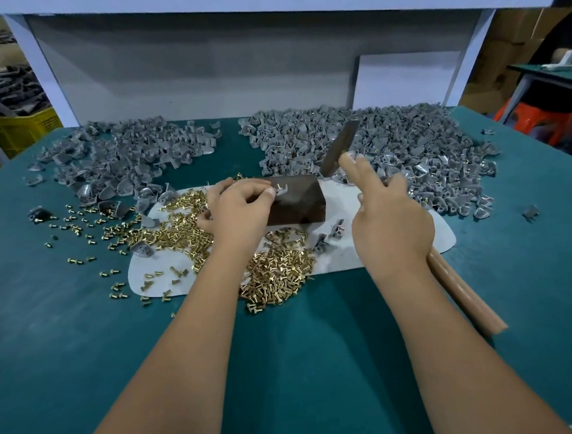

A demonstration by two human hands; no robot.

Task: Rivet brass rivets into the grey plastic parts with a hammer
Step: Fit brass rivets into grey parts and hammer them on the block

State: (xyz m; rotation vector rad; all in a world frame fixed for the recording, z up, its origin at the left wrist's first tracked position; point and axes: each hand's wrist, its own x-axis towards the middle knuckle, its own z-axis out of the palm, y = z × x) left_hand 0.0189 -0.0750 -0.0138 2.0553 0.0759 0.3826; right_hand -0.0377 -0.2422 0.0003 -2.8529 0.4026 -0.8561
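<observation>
My left hand [239, 208] pinches a small grey plastic part [280, 189] on top of a dark metal block [299, 203]. My right hand [389, 219] grips a hammer, with its index and middle fingers stretched out along it. The hammer's wooden handle [465, 297] runs back under my wrist, and its dark metal head [339, 147] is raised just right of the block. Loose brass rivets [278, 268] lie heaped in front of and left of the block.
A white mat [342, 257] lies under the block on the green table [288, 353]. Two big piles of grey plastic parts sit behind, one at the left [129, 157] and one at the right [409, 145]. A white shelf frame [48, 81] stands behind them.
</observation>
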